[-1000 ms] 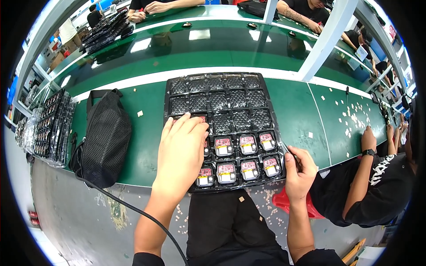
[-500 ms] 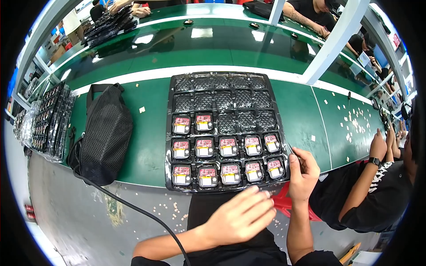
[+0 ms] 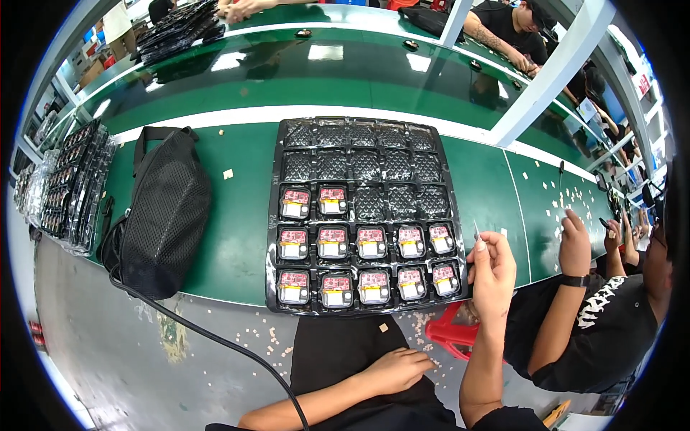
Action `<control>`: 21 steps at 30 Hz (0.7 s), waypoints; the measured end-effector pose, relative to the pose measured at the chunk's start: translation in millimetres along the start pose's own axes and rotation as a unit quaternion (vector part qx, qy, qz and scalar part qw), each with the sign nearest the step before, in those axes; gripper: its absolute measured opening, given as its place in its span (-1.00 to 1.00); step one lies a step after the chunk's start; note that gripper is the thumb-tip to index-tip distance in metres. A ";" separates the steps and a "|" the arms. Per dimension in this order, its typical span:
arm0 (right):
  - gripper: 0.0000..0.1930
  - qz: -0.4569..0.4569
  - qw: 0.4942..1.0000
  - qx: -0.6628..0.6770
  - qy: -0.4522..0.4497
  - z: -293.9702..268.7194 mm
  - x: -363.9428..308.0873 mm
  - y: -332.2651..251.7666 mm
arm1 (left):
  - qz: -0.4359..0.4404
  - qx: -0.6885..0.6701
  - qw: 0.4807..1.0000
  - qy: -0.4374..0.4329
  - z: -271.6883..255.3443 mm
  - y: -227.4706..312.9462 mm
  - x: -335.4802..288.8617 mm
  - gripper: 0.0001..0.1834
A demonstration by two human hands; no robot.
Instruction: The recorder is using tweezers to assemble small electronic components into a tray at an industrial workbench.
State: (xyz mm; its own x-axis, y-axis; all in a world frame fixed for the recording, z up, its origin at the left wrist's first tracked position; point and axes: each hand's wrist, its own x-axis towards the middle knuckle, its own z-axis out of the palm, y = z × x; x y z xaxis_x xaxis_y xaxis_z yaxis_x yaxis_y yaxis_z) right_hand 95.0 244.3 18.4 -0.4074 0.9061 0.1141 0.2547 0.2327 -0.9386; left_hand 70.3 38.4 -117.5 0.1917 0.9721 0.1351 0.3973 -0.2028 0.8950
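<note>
Left hand (image 3: 395,371) lower; green table (image 3: 237,223)

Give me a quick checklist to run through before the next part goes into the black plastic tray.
1. Black moulded plastic tray lies flat on the green bench, near edge at the bench edge: ok.
2. Free pockets: twelve small red-and-white modules seated, third spot of the partly filled row open: ok.
3. Right hand is raised at the tray's right edge, pinching a thin pointed tool: ok.
4. Left hand is down at the lap; whether the fingers hold a part: cannot tell.
5. Black mesh bag and its cord lie left of the tray, apart from it: ok.
6. Seated modules level in their pockets: cannot tell.
</note>
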 end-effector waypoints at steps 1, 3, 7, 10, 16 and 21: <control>-0.85 -0.012 1.000 -0.020 0.002 2.0 -3.0 -2.2 | -0.024 -0.013 1.000 0.010 -3.5 -7.0 0.3 -0.75; -0.86 -0.065 0.995 -0.077 0.010 2.6 -6.6 1.0 | -0.046 -0.051 0.996 0.049 -6.4 -7.4 1.0 -0.74; -0.85 -0.078 0.995 -0.056 -0.022 -0.8 -17.9 -1.0 | -0.071 -0.020 0.996 0.053 -9.6 1.5 2.2 -0.74; -0.85 -0.088 0.994 -0.060 -0.013 -6.4 -26.8 -5.5 | -0.063 0.001 0.997 0.045 -12.1 1.4 0.4 -0.76; -0.85 -0.097 0.966 -0.240 -0.003 -29.0 -30.5 -17.2 | -0.064 -0.026 0.996 0.048 -13.1 -0.5 0.0 -0.76; -0.73 -0.142 0.898 -0.393 0.138 -38.7 -15.5 -8.4 | -0.055 -0.016 0.997 0.045 -13.1 1.2 0.3 -0.76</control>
State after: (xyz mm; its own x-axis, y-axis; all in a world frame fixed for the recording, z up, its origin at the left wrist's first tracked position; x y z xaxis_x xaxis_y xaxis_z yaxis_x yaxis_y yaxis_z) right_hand 133.1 241.9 37.1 -0.3490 0.7989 0.4899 0.7599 0.5472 -0.3509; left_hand 59.1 40.0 -110.9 0.0660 0.9952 0.0719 0.3832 -0.0918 0.9191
